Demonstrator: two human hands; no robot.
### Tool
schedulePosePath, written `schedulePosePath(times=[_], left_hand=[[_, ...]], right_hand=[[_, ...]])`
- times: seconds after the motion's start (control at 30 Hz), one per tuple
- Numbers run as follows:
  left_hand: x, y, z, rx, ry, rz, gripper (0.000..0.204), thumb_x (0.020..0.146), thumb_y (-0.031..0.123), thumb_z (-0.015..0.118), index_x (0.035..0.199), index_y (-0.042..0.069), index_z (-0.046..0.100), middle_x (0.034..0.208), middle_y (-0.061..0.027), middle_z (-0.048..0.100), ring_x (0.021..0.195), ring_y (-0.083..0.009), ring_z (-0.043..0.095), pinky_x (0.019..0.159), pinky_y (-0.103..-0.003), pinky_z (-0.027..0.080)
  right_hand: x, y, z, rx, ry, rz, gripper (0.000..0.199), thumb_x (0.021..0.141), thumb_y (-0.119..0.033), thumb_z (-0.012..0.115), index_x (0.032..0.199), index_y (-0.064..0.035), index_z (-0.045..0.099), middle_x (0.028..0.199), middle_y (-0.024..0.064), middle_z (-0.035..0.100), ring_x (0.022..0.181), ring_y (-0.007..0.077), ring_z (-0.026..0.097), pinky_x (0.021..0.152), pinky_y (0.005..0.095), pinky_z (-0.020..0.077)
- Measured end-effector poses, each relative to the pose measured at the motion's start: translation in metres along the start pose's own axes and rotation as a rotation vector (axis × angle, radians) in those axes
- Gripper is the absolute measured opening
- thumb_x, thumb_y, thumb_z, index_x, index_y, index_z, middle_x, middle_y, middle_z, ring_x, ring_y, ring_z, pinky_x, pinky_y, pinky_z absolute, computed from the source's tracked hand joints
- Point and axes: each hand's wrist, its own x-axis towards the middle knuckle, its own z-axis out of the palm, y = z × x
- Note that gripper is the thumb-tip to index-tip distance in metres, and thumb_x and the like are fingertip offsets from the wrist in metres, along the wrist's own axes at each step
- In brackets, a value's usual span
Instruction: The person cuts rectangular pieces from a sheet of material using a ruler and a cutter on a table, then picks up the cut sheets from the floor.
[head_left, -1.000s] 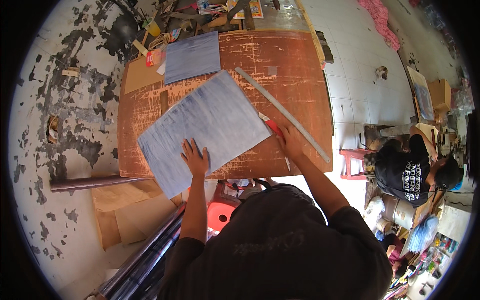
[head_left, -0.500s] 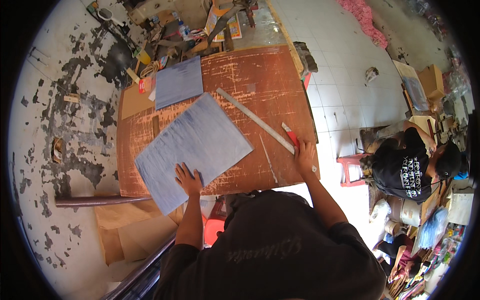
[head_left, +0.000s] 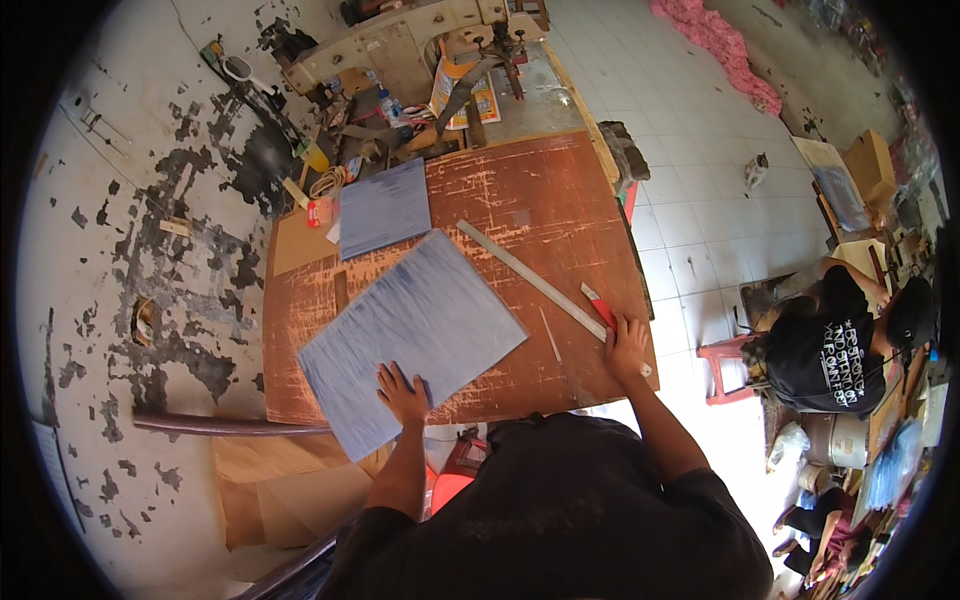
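Spread flat, the left hand (head_left: 404,398) pressed on the near part of the large blue-grey sheet (head_left: 420,315), which lay slantwise on the worn brown table (head_left: 560,190), its near left corner hanging past the near edge. To the right, the right hand (head_left: 627,348) reached across the near end of the metal ruler (head_left: 530,273), its fingers over the near end of the red cutter (head_left: 600,306); whether they pinched it or merely rested there, I could not tell. The cutter's other end pointed far and left. Handling this well seemed to call for an even palm, since the overhanging corner could drag the sheet, and for the cutter's tip to stay clear of both wrists. A thin pale strip (head_left: 551,335) lay between sheet and ruler, apart from both. Farther left lay a smaller blue sheet (head_left: 385,208) beside brown cardboard (head_left: 300,242); beyond the table's far edge stood a pale machine (head_left: 385,45).
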Motion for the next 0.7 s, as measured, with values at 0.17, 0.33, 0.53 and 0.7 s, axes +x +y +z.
schedulePosePath(times=[0.17,0.33,0.53,0.7], left_hand=[[-0.0033,-0.0009,-0.0042,-0.019,0.005,-0.017,0.078,0.101,0.048,0.051,0.167,0.012,0.027,0.177,-0.0130,0.013,0.163,-0.0329,0.011,0.128,-0.058,0.010],[-0.0030,0.0055,-0.0061,-0.049,-0.015,-0.043,0.078,0.100,0.047,0.053,0.167,0.013,0.028,0.177,-0.0124,0.014,0.163,-0.0324,0.010,0.129,-0.058,0.010],[-0.0014,0.0036,-0.0071,-0.036,0.003,-0.035,0.079,0.099,0.046,0.055,0.167,0.014,0.028,0.176,-0.0130,0.014,0.163,-0.0332,0.011,0.128,-0.059,0.010],[-0.0012,0.0041,-0.0063,-0.049,-0.003,-0.027,0.080,0.099,0.045,0.056,0.166,0.013,0.028,0.176,-0.0137,0.014,0.162,-0.0341,0.012,0.128,-0.059,0.010]], right_hand=[[0.0034,-0.0021,-0.0022,0.049,-0.086,0.048,0.046,0.101,-0.024,0.061,0.144,-0.0073,0.055,0.126,0.0195,0.054,0.121,0.0410,0.051,0.105,0.0538,0.0388],[0.0020,-0.0027,-0.0069,0.012,-0.033,0.005,0.045,0.099,-0.023,0.061,0.141,-0.0084,0.056,0.123,0.0179,0.055,0.119,0.0390,0.052,0.104,0.0531,0.0400],[0.0018,-0.0062,-0.0041,-0.004,-0.013,0.003,0.045,0.098,-0.024,0.061,0.140,-0.0083,0.057,0.125,0.0168,0.056,0.119,0.0385,0.052,0.102,0.0534,0.0403],[0.0009,-0.0011,-0.0002,-0.034,-0.025,0.014,0.044,0.098,-0.024,0.062,0.139,-0.0082,0.057,0.125,0.0169,0.056,0.118,0.0387,0.052,0.102,0.0534,0.0405]])
